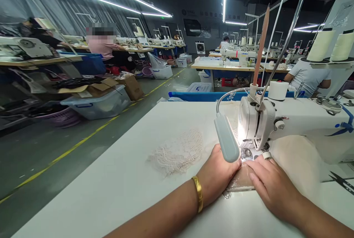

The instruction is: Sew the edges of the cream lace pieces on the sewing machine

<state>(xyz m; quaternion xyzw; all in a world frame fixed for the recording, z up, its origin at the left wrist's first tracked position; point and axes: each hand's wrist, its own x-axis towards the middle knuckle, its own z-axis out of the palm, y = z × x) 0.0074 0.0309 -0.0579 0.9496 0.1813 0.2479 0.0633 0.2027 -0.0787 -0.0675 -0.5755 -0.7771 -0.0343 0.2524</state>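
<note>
A white sewing machine [298, 114] stands on the right, its lamp lighting the needle area. Just in front of the presser foot [246, 154] lies a beige fabric piece [242, 179] with a shiny surface. My left hand [218, 171], with a gold bracelet at the wrist, is closed on the fabric's left edge, its fingertips partly behind the grey-green lamp head [226, 138]. My right hand [272, 182] rests on the fabric's right side with fingers somewhat apart. Pale lace [179, 153] lies on the white table to the left.
Black thread snips [343, 182] lie at the right edge of the table [110, 193]. Thread cones [320, 46] stand at the upper right. A blue cloth trough [193, 96] runs along the far edge. People sit at other machines beyond.
</note>
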